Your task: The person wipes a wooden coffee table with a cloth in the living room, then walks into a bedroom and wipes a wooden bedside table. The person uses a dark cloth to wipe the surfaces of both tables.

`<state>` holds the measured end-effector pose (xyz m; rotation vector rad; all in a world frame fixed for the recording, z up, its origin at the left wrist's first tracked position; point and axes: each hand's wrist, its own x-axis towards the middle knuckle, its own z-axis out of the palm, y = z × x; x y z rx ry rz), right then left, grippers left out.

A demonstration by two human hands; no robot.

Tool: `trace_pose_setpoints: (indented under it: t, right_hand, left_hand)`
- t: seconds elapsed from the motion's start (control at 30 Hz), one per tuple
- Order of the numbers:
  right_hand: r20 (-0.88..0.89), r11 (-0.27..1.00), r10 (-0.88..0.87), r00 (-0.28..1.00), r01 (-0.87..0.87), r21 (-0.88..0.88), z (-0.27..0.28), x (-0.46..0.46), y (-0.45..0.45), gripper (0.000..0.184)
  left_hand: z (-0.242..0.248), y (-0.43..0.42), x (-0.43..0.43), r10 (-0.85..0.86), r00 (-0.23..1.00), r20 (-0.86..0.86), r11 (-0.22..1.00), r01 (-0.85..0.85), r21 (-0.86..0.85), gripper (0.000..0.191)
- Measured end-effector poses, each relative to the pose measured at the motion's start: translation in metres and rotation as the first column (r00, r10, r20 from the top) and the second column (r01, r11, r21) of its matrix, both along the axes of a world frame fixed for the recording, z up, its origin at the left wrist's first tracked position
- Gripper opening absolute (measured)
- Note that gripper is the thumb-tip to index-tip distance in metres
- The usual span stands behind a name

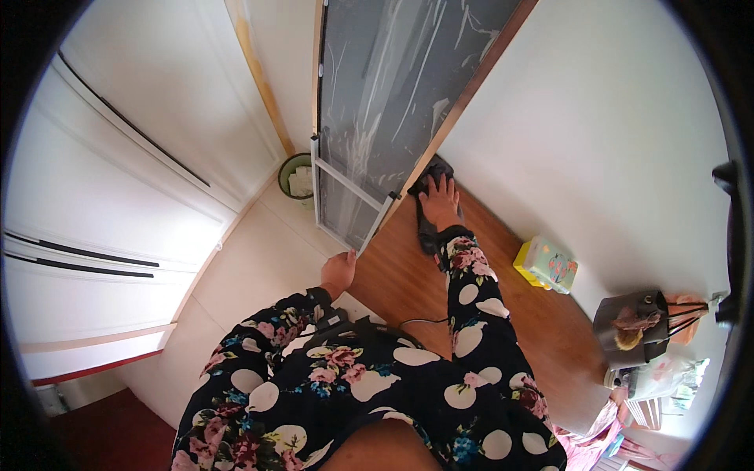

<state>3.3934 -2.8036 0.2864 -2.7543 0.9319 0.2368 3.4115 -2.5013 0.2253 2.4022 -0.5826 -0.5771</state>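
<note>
My left hand [339, 271] grips the lower end of a white metal-framed rack [347, 182], thumb on its corner. The rack leans against a tall dark panel [406, 76] with a wooden edge and white scratches or smears. On the wooden surface right of that panel, my right hand [440, 200] rests with spread fingers on black crumpled cloth or soft bag [428, 232]; whether its fingers grip it I cannot tell. Both forearms are in dark floral sleeves.
A green bin [287, 176] with pale contents stands left of the panel. White cabinet doors [118, 176] with black handles line the left. Along the right wall are a yellow-and-green tissue pack [548, 266] and a grey bag [627, 329]. A dark cable [421, 321] lies near my body.
</note>
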Motion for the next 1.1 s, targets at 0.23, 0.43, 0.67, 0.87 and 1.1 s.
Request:
trace_pose_setpoints:
  t: [0.23, 0.43, 0.67, 0.87, 1.1]
  right_hand:
    - [0.025, 0.984, 0.172, 0.985, -0.170, -0.053, -0.007, -0.050, 0.050, 0.055]
    - [0.072, 0.938, 0.346, 0.936, -0.342, -0.054, -0.003, -0.104, 0.126, 0.052]
    - [0.112, 0.837, 0.544, 0.832, -0.547, -0.001, 0.005, -0.124, 0.176, 0.050]
    - [0.174, 0.834, 0.551, 0.816, -0.541, -0.106, 0.002, -0.133, 0.186, 0.050]
    - [0.172, 0.832, 0.554, 0.815, -0.552, -0.065, 0.004, -0.174, 0.200, 0.047]
  left_hand:
    - [-0.002, 0.000, 0.001, 0.020, 1.000, -0.003, 1.000, -0.020, 0.009, 0.055]
    - [-0.009, -0.001, 0.003, 0.035, 0.997, 0.067, 0.999, -0.033, -0.032, 0.053]
    - [-0.017, 0.004, 0.006, 0.042, 0.999, 0.016, 0.997, -0.041, -0.060, 0.038]
    - [-0.057, 0.007, 0.010, 0.065, 0.998, 0.021, 0.989, -0.062, -0.136, 0.037]
    - [-0.059, 0.026, 0.012, 0.000, 0.735, -0.678, 0.746, -0.452, -0.490, 0.058]
